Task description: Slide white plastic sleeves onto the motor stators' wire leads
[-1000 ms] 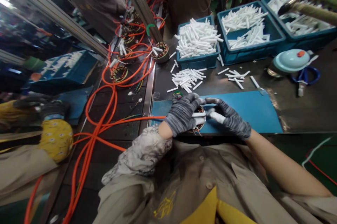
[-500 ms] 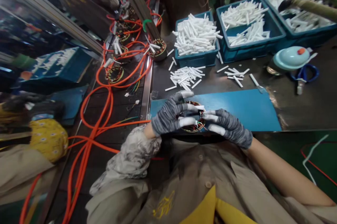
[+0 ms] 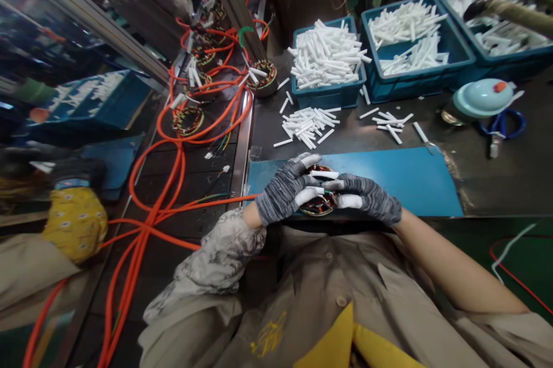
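Note:
A round wound motor stator (image 3: 318, 207) with copper-coloured coils and thin wires rests at the front edge of the blue mat (image 3: 389, 178). My left hand (image 3: 285, 186), in a grey glove with white fingertips, curls round its left side. My right hand (image 3: 369, 198), gloved the same way, has its fingertips closed on thin wires at the stator's right side. One white tube (image 3: 325, 174) lies across the top of the coils, between the hands. Another white piece shows by my left thumb. The fingers hide much of the stator.
Behind the mat lie loose white tubes (image 3: 309, 126). Farther back stand blue bins (image 3: 330, 94) of tubes. A light-blue lidded bottle (image 3: 479, 100) and blue-handled scissors (image 3: 503, 129) are at right. Orange cables (image 3: 151, 230) and other stators (image 3: 188, 120) lie left; co-workers stand nearby.
My right hand has shifted slightly left, its fingertips now further over the stator. My left thumb has moved up a little. More of the white tube on the coils is visible.

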Demonstrator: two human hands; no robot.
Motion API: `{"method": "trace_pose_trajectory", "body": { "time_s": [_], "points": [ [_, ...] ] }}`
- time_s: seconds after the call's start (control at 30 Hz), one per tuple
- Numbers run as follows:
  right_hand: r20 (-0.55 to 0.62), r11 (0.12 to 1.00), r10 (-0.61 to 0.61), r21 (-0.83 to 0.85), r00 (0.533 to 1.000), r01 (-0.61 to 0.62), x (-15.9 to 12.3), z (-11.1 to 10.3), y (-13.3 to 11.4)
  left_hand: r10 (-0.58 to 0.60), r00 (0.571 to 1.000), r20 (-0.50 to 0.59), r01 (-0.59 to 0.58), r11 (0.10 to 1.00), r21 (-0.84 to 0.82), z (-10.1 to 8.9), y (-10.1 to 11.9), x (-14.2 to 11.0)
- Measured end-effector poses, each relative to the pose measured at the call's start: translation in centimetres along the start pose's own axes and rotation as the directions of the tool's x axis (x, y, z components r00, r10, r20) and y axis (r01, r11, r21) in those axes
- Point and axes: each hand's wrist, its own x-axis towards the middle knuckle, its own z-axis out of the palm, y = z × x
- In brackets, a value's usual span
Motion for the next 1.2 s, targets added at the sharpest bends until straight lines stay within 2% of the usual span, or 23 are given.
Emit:
{"method": "trace_pose_trajectory", "body": {
  "time_s": [0.07,0.13,0.23,0.27,0.33,0.4,0.43,0.5,0.57,0.63,0.7,0.77,0.87,0.93,1.0,1.1,1.2],
  "points": [
    [-0.115,0.999,0.023,-0.029,0.993,-0.026,0.2,0.8,0.4,0.031,0.999,0.031,-0.031,1.0,0.005,0.1,-0.2,-0.1],
    [-0.181,0.993,0.013,-0.111,0.983,-0.034,0.5,1.6,0.7,0.055,0.997,0.048,-0.052,0.997,-0.056,0.3,-0.4,-0.3],
    [-0.195,0.976,-0.033,-0.217,0.98,-0.011,1.1,2.0,0.5,-0.019,1.0,0.011,0.022,0.938,-0.346,0.5,-0.4,-0.7],
    [-0.188,0.972,-0.042,-0.236,0.981,-0.004,1.2,1.9,0.5,-0.079,0.997,0.016,0.077,0.872,-0.483,0.6,-0.2,-0.9],
    [-0.173,0.967,-0.048,-0.256,0.984,0.003,1.4,1.8,0.4,-0.173,0.981,0.088,0.183,0.673,-0.717,0.8,0.1,-1.0],
    [-0.165,0.965,-0.051,-0.263,0.985,0.006,1.5,1.6,0.4,-0.194,0.966,0.169,0.246,0.504,-0.828,1.1,0.2,-1.0],
    [-0.164,0.962,-0.054,-0.274,0.985,0.007,1.5,1.6,0.5,-0.193,0.964,0.184,0.255,0.469,-0.845,1.3,0.1,-1.0],
    [-0.173,0.937,-0.078,-0.35,0.982,0.013,1.6,1.8,0.6,-0.195,0.967,0.163,0.241,0.5,-0.832,1.4,-0.3,-0.9],
    [-0.2,0.87,-0.133,-0.493,0.971,0.018,1.6,2.2,0.6,-0.2,0.974,0.109,0.213,0.633,-0.744,1.2,-0.7,-0.7],
    [-0.218,0.776,-0.202,-0.63,0.955,0.021,1.5,2.6,0.6,-0.169,0.983,0.066,0.177,0.811,-0.557,0.5,-0.9,-0.4],
    [-0.2,0.719,-0.26,-0.693,0.945,0.051,1.1,2.8,0.5,-0.087,0.994,0.071,0.104,0.949,-0.299,-0.4,-0.5,0.1],
    [-0.182,0.728,-0.306,-0.678,0.935,0.106,0.5,2.6,0.5,-0.018,0.995,0.093,0.022,0.999,-0.043,-0.9,0.4,0.8],
    [-0.267,0.845,-0.298,-0.52,0.916,0.123,-0.6,1.8,0.9,0.006,0.992,0.13,-0.03,0.983,0.18,-0.5,1.9,2.4],
    [-0.33,0.935,-0.204,-0.345,0.922,0.083,-1.1,1.1,1.2,0.031,0.984,0.175,-0.064,0.981,0.186,0.4,2.3,3.7],
    [-0.347,0.983,-0.099,-0.181,0.933,0.037,-1.3,0.5,1.5,0.045,0.984,0.172,-0.068,0.989,0.128,1.3,2.3,4.9],
    [-0.409,0.995,-0.033,-0.099,0.912,-0.008,-1.3,0.1,1.4,-0.065,0.998,-0.023,0.065,0.998,0.027,1.5,2.1,5.6],
    [-0.506,0.957,-0.144,-0.289,0.85,-0.01,-1.4,0.1,0.6,-0.205,0.951,-0.233,0.182,0.977,-0.114,0.0,1.8,4.2]
  ]
}}
